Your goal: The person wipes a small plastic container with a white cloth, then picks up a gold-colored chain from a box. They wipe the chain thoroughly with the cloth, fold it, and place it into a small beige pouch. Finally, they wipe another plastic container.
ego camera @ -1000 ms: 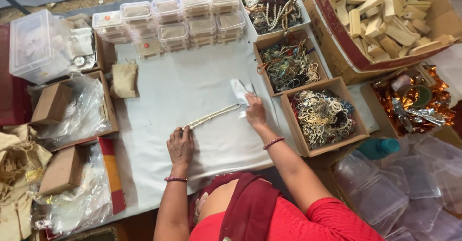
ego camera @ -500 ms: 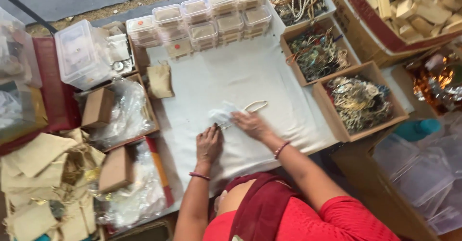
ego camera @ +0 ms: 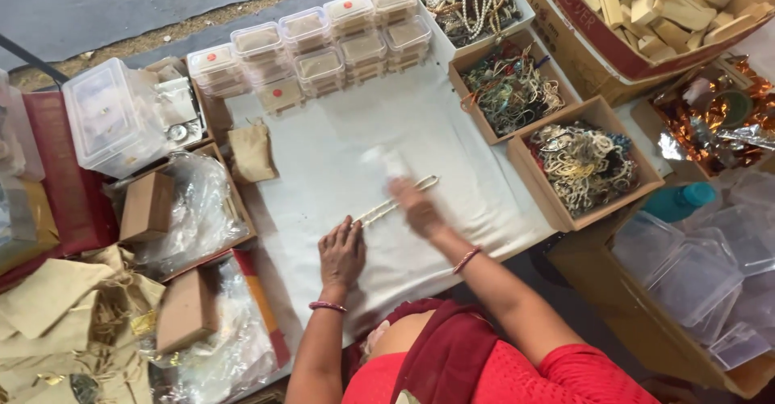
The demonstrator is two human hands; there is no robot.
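Boxes of brown card (ego camera: pixel 147 205) sit far left. Left hand (ego camera: pixel 342 252) lies flat on the white table (ego camera: pixel 339 154), fingers pressing one end of a pale bead string (ego camera: pixel 395 200). Right hand (ego camera: pixel 417 207) is blurry over the string's middle; its grip cannot be told.

White cloth (ego camera: pixel 339 142) covers the table; on it: pale bead string (ego camera: pixel 397 200) mid-cloth, stacked clear lidded boxes (ego camera: pixel 323 45) along far edge, small tan pouch (ego camera: pixel 252 152) at left edge, two open cardboard boxes of mixed bead strings (ego camera: pixel 510 89) (ego camera: pixel 583 166) along right side, left hand (ego camera: pixel 341 252) flat on cloth, touching string's near end
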